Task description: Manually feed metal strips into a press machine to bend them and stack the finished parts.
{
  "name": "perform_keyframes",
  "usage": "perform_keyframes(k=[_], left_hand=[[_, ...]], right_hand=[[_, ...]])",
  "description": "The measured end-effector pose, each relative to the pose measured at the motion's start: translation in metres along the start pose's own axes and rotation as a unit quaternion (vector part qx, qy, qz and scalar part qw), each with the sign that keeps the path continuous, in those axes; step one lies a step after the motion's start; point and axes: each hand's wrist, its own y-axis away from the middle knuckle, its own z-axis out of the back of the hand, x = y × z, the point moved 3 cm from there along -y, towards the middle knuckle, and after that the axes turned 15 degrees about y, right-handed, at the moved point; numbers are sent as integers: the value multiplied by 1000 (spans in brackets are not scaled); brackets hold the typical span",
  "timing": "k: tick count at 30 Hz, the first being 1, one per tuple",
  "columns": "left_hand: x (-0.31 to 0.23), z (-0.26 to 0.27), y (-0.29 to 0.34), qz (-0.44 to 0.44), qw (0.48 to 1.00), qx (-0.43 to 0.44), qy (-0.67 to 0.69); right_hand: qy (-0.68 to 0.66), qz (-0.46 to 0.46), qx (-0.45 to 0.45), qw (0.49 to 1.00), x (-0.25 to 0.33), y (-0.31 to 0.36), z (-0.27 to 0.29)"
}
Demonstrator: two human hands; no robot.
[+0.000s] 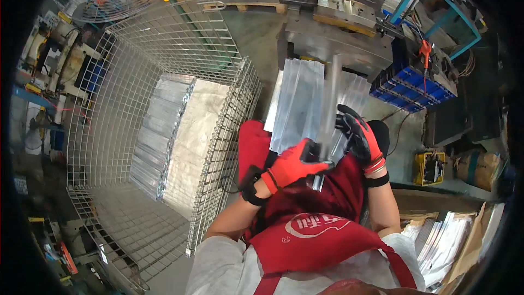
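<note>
A long, narrow silvery metal strip point(329, 109), smeared by motion, stands lengthwise in front of me above my lap. My left hand point(299, 165), in a red glove with black fingertips, closes its thumb and fingers around the lower part of it. On the strip's other side is my right hand point(360, 137), gloved the same way, its fingers curved and apart beside the strip's right edge. Whether those fingers touch it is unclear. Just beyond my hands lie a stack of metal profiles point(299, 104) and a second stack point(353, 93), partly hidden by the strip and my right hand.
At left stands a large wire cage point(218, 142) containing metal profiles point(159, 131) and a beige sheet point(199, 136). A steel machine point(338, 43) is ahead. Blue crates point(412, 82) and a yellow basket point(429, 168) are at right, with a cardboard box point(475, 240) of strips behind.
</note>
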Motion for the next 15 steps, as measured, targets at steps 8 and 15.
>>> perform_keyframes(k=[8,15], left_hand=[[28,26,-38,42,875,-122,-467],[64,37,-55,110,850,-106,-504]], right_hand=[[47,116,-45,991,-15,8,36],[67,158,-27,985,-13,11,47]])
